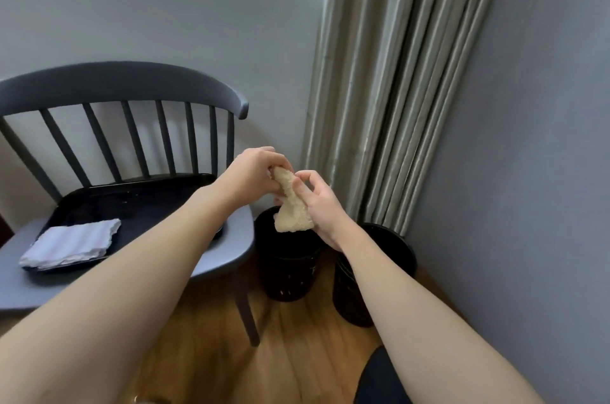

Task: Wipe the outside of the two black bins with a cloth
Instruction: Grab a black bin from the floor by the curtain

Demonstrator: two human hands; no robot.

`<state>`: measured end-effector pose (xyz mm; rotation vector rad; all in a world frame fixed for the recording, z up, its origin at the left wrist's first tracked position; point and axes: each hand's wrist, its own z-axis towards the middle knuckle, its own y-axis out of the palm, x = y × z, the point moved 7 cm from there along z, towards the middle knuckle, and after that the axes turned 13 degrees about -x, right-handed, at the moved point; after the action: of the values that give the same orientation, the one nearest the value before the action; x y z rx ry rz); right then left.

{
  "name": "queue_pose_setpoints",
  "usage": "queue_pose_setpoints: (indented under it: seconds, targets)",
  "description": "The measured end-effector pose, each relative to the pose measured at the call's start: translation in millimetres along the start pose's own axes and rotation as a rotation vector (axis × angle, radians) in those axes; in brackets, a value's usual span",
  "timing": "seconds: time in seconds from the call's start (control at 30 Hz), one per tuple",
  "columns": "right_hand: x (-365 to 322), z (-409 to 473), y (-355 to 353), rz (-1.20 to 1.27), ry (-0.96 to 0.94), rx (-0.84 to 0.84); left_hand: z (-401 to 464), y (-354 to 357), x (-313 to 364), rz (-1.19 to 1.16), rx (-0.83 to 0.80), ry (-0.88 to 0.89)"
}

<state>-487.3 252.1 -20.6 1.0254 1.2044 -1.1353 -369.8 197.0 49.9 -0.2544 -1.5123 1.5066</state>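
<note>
Your left hand [254,177] and right hand [321,205] both pinch the cloth [290,207] above the left bin [287,266]. Both bins, the right bin [389,258] included, stand on the wood floor [297,347] in the corner, between the chair [125,126] and the curtain [396,80].

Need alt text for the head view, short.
Both hands, left hand and right hand, hold a beige cloth above two black bins on a wooden floor. Left, a grey chair holds a black tray with a folded towel.
</note>
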Motion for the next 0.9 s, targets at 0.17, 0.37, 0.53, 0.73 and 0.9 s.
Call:
queue_pose_setpoints:
  seconds: [0.17,0.37,0.53,0.73,0.9]
  targets:
    - [11,-11,-16,-0.172,0.048,0.122,18,18,0,0.098,-0.136,0.003]
    - [72,-40,-72,-0.368,0.204,0.331,52,109,-24,0.069,-0.417,-0.099]
    - [145,-73,-142,-0.516,0.357,0.473,80,234,-29,0.143,-0.671,-0.124]
    - [213,-89,-199,-0.568,0.442,0.512,115,354,-23,0.163,-0.778,-0.032]
    - [247,-99,-234,-0.728,0.547,0.53,139,417,-19,0.16,-0.797,0.008]
